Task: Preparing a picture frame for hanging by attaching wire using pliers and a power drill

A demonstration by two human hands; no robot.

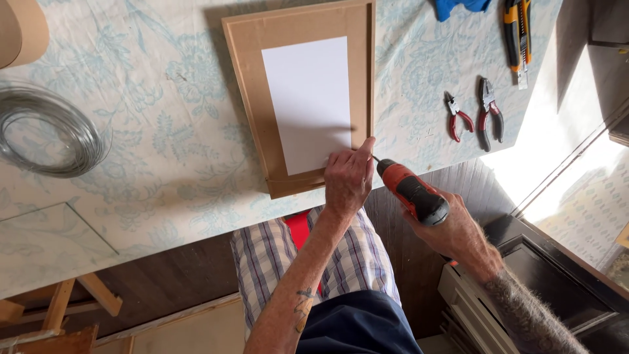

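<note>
Your left hand (348, 178) lies flat on the near right corner of the brown frame back (252, 72), fingers spread, pinning it to the desk (164, 144) so it cannot shift. Your right hand (452, 229) is closed around the orange drill (411, 191), bit tip touching the frame's right edge just beside your left fingertips. A white sheet (308, 98) sits inside the frame. Wire coil (49, 134) lies far left; two pliers (475, 117) lie right, apart.
</note>
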